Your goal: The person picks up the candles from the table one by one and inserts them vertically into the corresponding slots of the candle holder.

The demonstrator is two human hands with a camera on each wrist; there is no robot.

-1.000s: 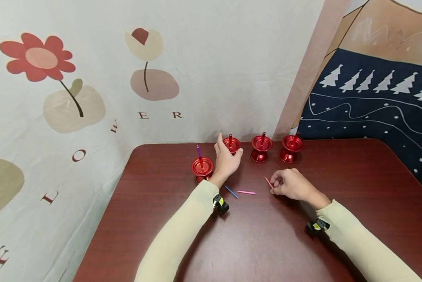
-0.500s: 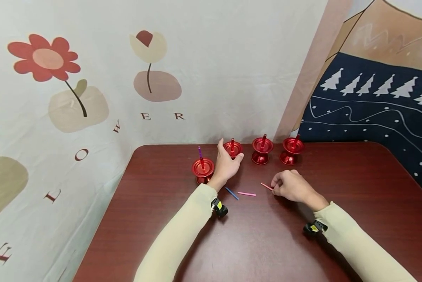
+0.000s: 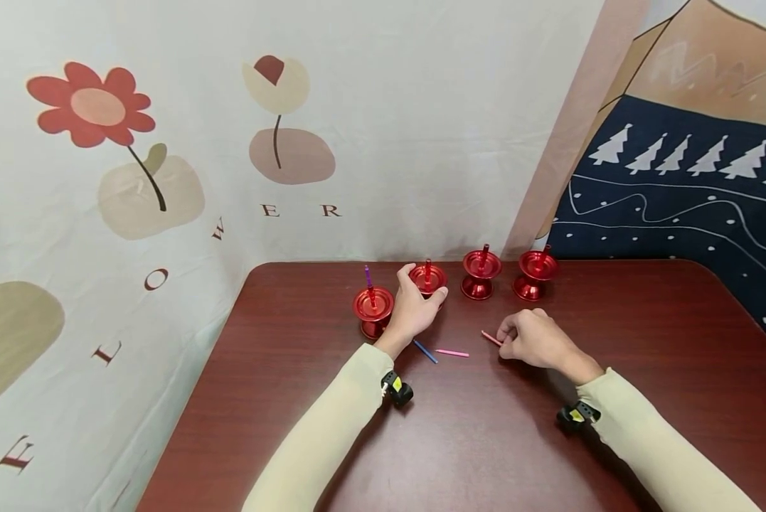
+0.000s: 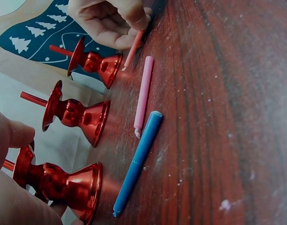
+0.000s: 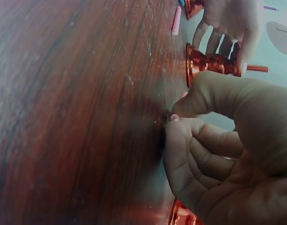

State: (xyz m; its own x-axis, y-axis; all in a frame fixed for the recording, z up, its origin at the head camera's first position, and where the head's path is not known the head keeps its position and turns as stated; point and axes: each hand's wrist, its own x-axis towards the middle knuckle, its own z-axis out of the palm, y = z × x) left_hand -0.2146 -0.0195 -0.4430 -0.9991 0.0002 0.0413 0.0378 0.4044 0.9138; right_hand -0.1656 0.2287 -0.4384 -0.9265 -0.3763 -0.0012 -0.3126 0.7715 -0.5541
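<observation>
Swung flatter than 1 second ago, the red candle [image 3: 491,338] points to 10 o'clock from the right hand [image 3: 536,338], fingers pinching 1 end; left hand [image 3: 413,307] grips 1 red holder [image 3: 431,282].

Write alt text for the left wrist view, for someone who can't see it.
The right-hand grip pinches a red candle while the left-hand grip holds a red candle holder. Two matching holders stand beyond it, and a pink candle and a blue candle lie on the dark table, all shown sideways.
</observation>
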